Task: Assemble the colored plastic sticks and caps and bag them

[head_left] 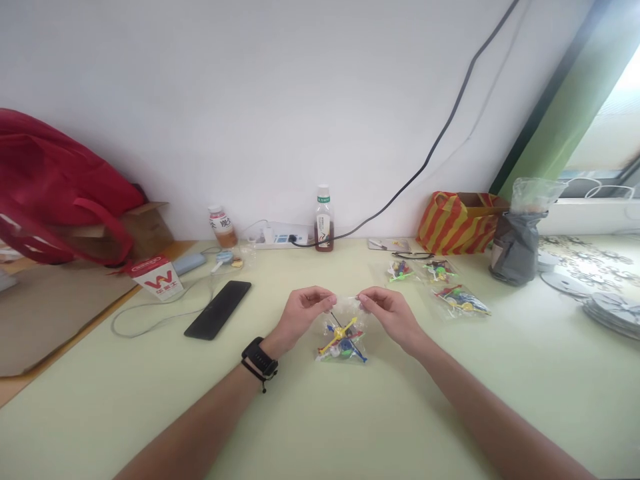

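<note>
A clear plastic bag [342,341] of small coloured plastic parts, yellow, blue, red, green and white, is held just in front of me over the pale green table. My left hand [306,312] pinches the bag's top left corner between thumb and forefinger. At the top right corner, my right hand [390,313] pinches it the same way, so the top edge is stretched between them. Similar filled clear bags lie farther back on the right, among them one nearest bag [459,302]. A black phone [218,309] lies to the left of my left hand.
Behind stand a dark drink bottle [325,223], a power strip [280,237] with a black cable, and another bottle [223,229]. At left are a red and white box [157,279] and a red bag [65,180]. At right are a striped bag [450,223], a grey bag [517,250] and stacked discs [615,313].
</note>
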Available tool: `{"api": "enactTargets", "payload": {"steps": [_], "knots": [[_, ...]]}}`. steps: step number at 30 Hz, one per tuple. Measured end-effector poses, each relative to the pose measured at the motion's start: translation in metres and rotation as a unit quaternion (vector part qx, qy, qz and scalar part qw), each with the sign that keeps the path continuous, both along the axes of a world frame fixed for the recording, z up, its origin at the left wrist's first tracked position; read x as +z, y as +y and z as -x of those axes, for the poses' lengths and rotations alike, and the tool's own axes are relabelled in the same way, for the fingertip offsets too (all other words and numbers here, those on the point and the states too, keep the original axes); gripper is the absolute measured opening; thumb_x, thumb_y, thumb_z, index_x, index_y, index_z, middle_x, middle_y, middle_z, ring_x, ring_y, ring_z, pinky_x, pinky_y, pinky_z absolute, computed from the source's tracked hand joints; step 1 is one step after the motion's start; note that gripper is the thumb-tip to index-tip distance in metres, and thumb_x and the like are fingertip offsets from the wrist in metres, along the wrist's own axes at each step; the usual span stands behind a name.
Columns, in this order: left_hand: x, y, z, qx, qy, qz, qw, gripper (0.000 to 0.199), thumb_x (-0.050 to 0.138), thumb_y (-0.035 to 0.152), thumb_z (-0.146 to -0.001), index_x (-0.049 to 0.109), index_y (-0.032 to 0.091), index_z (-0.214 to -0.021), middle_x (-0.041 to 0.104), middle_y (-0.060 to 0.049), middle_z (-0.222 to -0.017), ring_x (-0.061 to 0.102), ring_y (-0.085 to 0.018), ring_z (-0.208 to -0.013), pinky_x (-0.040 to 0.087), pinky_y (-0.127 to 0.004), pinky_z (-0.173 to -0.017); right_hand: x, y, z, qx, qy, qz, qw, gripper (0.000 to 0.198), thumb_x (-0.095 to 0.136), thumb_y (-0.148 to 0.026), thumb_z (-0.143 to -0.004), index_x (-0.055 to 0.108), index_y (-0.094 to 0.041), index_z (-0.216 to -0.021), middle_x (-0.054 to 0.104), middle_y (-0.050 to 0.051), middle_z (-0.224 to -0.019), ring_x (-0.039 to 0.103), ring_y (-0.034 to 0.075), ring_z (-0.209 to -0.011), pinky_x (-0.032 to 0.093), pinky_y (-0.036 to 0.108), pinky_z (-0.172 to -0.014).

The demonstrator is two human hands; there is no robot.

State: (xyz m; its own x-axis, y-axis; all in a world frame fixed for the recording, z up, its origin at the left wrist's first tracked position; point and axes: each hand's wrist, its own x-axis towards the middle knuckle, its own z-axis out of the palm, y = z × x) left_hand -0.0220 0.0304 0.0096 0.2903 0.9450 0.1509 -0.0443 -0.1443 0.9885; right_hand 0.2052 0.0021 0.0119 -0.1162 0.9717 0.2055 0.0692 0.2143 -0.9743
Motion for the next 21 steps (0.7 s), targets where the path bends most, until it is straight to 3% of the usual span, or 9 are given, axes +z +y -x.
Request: {"api": "enactTargets", "payload": {"steps": [4, 10, 15, 21], "knots": [[-0.0002, 0.0001, -0.0009, 0.014, 0.02, -0.024, 0.999, 0.025, 0.08, 0.04, -0.085, 0.079, 0.015, -0.091, 0.074, -0.005, -0.08, 0.064, -0.015, -0.075, 0.052, -0.027, -0.074, 0.0004, -0.0001, -0.0009, 0.011, 0.007, 0.014, 1.0, 0.036, 0.079, -0.052, -0.081, 0.074, -0.021, -0.098, 0.073, 0.005, -0.09, 0.064, 0.021, -0.084, 0.051, 0.034, -0.078], [0.0001, 0.0017, -0.0001, 0.024, 0.026, -0.033, 0.999, 0.026, 0.081, 0.041, -0.083, 0.08, 0.015, -0.088, 0.075, -0.005, -0.078, 0.064, -0.015, -0.072, 0.052, -0.026, -0.071, 0.0004, 0.0017, -0.0029, 0.013, 0.029, 0.026, 0.999, 0.032, 0.081, -0.051, -0.079, 0.075, -0.019, -0.086, 0.068, 0.002, -0.078, 0.058, 0.017, -0.075, 0.046, 0.031, -0.071], [-0.0009, 0.0013, 0.0014, -0.001, 0.005, -0.01, 1.0, 0.034, 0.089, 0.035, -0.076, 0.081, 0.017, -0.103, 0.077, -0.005, -0.086, 0.067, -0.015, -0.078, 0.054, -0.026, -0.075, -0.0008, 0.0017, -0.0019, -0.017, 0.038, 0.03, 0.999, 0.032, 0.082, -0.05, -0.078, 0.075, -0.019, -0.084, 0.068, 0.002, -0.078, 0.057, 0.017, -0.074, 0.044, 0.03, -0.068], [-0.0007, 0.0055, 0.0036, -0.002, -0.029, 0.033, 0.999, 0.029, 0.091, 0.031, -0.072, 0.083, 0.017, -0.096, 0.079, -0.007, -0.088, 0.069, -0.016, -0.079, 0.055, -0.026, -0.074, 0.0031, 0.0002, -0.0029, -0.002, 0.049, 0.034, 0.998, 0.028, 0.083, -0.047, -0.078, 0.078, -0.02, -0.086, 0.069, 0.002, -0.078, 0.058, 0.016, -0.074, 0.046, 0.03, -0.069]]}}
